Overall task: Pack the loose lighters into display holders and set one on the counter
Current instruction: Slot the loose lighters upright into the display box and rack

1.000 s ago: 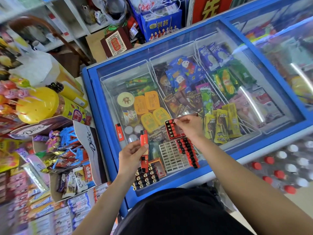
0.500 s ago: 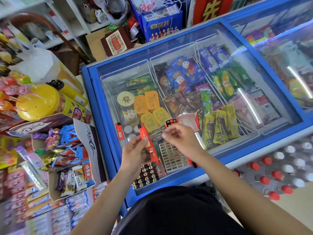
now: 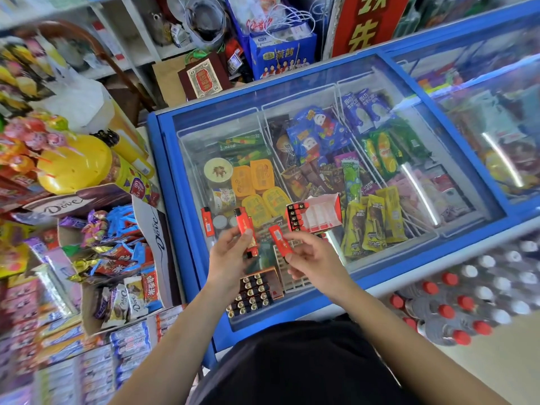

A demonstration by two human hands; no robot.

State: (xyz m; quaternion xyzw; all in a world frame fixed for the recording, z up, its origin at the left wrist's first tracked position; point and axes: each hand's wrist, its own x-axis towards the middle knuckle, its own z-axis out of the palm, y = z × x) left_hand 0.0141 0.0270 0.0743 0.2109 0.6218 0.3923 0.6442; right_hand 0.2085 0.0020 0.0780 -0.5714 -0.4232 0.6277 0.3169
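— Entry one, furniture?
— A blue chest freezer [image 3: 165,171] is standing at centre. Its glass lid [image 3: 222,124] is catching streaks of overhead light, and wire baskets inside are holding wrapped ice creams [image 3: 309,135].
— Left side?
— White shelving [image 3: 137,30] is running along the back. An open Dove candy box [image 3: 157,229] and a yellow lollipop stand [image 3: 76,168] are crowding in just beside the freezer.
— Floor and rear?
— Shrink-wrapped bottles [image 3: 467,302] with red and white caps are sitting lower right on a pale floor [image 3: 502,375]. A red sign [image 3: 368,27] is standing behind.

Our right hand [image 3: 312,260] has let go of the red display holder [image 3: 314,213], which now lies on the freezer lid [image 3: 166,176] just beyond our fingers. That hand now pinches a red lighter [image 3: 279,240], brought close beside the second lighter [image 3: 245,228] gripped in our left hand [image 3: 229,257].
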